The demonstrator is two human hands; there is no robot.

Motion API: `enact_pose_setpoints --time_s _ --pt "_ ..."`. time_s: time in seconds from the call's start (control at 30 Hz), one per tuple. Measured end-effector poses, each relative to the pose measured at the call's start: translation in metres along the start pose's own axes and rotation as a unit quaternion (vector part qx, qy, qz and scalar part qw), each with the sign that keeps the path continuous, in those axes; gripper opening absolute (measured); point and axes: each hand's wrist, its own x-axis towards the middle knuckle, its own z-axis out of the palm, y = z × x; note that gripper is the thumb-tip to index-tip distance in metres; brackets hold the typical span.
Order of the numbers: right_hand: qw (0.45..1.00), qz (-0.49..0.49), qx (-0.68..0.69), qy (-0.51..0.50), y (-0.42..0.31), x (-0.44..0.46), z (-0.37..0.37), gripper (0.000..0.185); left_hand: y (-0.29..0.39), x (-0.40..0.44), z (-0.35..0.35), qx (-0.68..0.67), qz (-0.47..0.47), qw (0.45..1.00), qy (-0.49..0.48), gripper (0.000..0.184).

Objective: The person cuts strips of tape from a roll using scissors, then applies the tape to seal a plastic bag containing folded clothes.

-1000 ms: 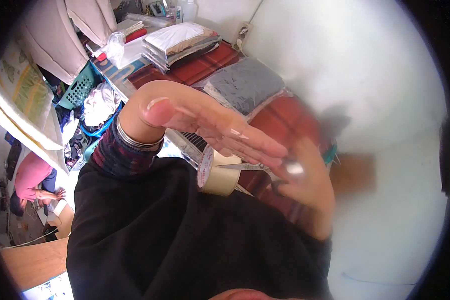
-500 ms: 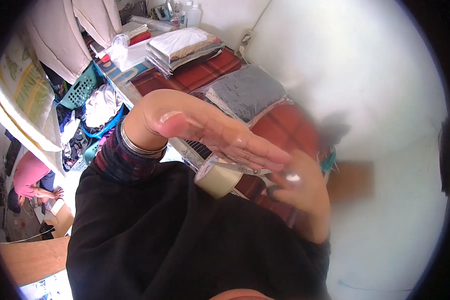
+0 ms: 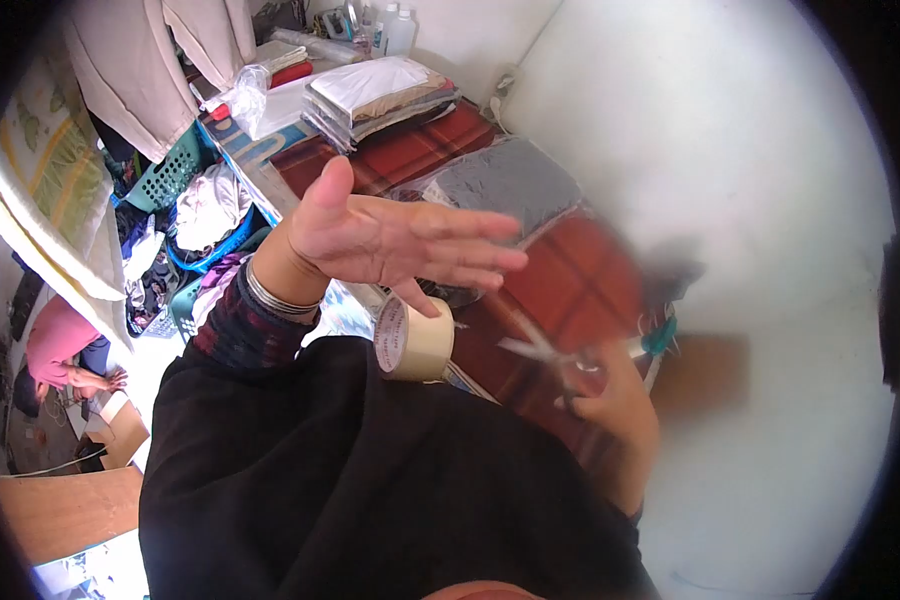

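Note:
My left hand is raised over the table, open, with its palm in view and its fingers spread. Just under its lowest finger stands a wide roll of cream tape at the table's near edge; I cannot tell whether the fingertip touches it. On the right, my right hand is closed around a pair of scissors, whose blades point left over the red plaid cloth. Motion smears this hand and the scissors. Behind my left hand lies a dark grey garment in clear plastic.
A stack of bagged folded garments sits farther back, with bottles in the corner. A white wall bounds the right side. Laundry baskets stand at left. Another person in a pink top bends down at far left.
My left hand has turned and spread its fingers, moving slightly left. My right hand has dropped away from it, bringing the scissors into clearer view. The camera view has shifted a little.

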Motion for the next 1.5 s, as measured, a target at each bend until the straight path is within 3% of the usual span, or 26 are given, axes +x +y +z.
enact_pose_setpoints --time_s 0.1,0.17,0.2,0.27,0.3,0.37,0.4,0.43,0.47,0.5,0.63,0.7,0.83,0.9,0.93,1.03,1.07,1.17,1.2,1.23,1.3,1.43,1.5 --pt "0.968 0.234 -0.086 -0.023 0.052 0.013 0.034 0.052 -0.012 -0.011 -0.007 -0.068 0.045 0.995 0.053 0.129" --pt "0.928 0.314 -0.199 -0.026 0.101 0.02 0.075 0.053 -0.018 -0.014 -0.009 -0.072 0.052 0.994 0.065 0.128" --pt "0.928 0.316 -0.197 -0.022 0.113 0.023 0.085 0.053 -0.019 -0.013 -0.01 -0.075 0.062 0.992 0.079 0.126" --pt "0.874 0.333 -0.314 -0.162 0.123 0.029 0.098 0.055 -0.022 -0.008 -0.007 -0.092 0.076 0.989 0.086 0.124" --pt "0.876 0.334 -0.31 -0.159 0.116 0.036 0.098 0.055 -0.024 -0.005 -0.005 -0.111 0.091 0.985 0.096 0.121" --pt "0.903 0.298 -0.273 -0.146 0.086 0.058 0.09 0.057 -0.028 0.001 -0.002 -0.106 0.087 0.985 0.105 0.119" --pt "0.972 0.151 -0.17 -0.057 0.068 0.061 0.085 0.055 -0.032 0.006 -0.001 -0.105 0.087 0.984 0.116 0.117" --pt "0.997 0.002 -0.061 0.039 0.047 0.062 0.079 0.052 -0.037 0.01 0.0 -0.109 0.076 0.985 0.109 0.117" --pt "0.991 0.0 0.133 0.024 0.023 0.066 0.075 0.049 -0.042 0.015 0.001 -0.082 0.073 0.987 0.117 0.118" --pt "0.947 -0.004 0.322 0.013 0.001 0.07 0.073 0.045 -0.048 0.021 0.002 -0.056 0.071 0.988 0.124 0.119" --pt "0.885 -0.006 0.466 -0.005 -0.031 0.077 0.077 0.037 -0.063 0.037 0.006 -0.077 0.052 0.99 0.104 0.118" --pt "0.824 -0.01 0.566 0.012 -0.032 0.077 0.082 0.027 -0.069 0.043 0.006 -0.04 0.052 0.992 0.106 0.118" --pt "0.868 0.022 0.485 0.102 -0.03 0.059 0.086 0.009 -0.079 0.048 0.009 0.017 0.024 0.991 0.133 0.116" --pt "0.936 -0.011 0.301 0.18 -0.029 0.042 0.081 0.009 -0.09 0.052 0.007 0.162 -0.004 0.965 0.208 0.117" --pt "0.933 -0.016 0.283 0.223 -0.029 0.031 0.074 0.009 -0.094 0.055 0.005 0.127 -0.007 0.969 0.21 0.117" --pt "0.897 0.124 0.357 0.228 0.017 -0.013 0.054 0.013 -0.106 0.058 -0.008 0.008 -0.003 0.984 0.18 0.117" --pt "0.907 0.208 0.276 0.24 0.031 -0.038 0.041 0.019 -0.109 0.061 -0.008 -0.021 0.004 0.984 0.175 0.117" --pt "0.889 0.271 0.208 0.305 0.089 -0.126 0.025 0.032 -0.111 0.068 -0.013 -0.073 0.009 0.983 0.17 0.117" --pt "0.838 0.397 0.241 0.288 0.143 -0.167 0.038 0.034 -0.111 0.07 -0.015 -0.074 0.016 0.982 0.171 0.115" --pt "0.83 0.425 0.131 0.336 0.166 -0.2 0.046 0.033 -0.111 0.072 -0.015 -0.073 0.023 0.982 0.174 0.113" --pt "0.759 0.464 0.25 0.381 0.206 -0.263 0.064 0.032 -0.111 0.079 -0.012 -0.089 0.023 0.983 0.161 0.112" --pt "0.73 0.5 0.248 0.395 0.225 -0.316 0.083 0.034 -0.112 0.093 -0.003 -0.105 0.004 0.985 0.135 0.112" --pt "0.66 0.567 0.259 0.419 0.219 -0.318 0.083 0.036 -0.113 0.098 0.0 -0.1 -0.005 0.987 0.126 0.113"
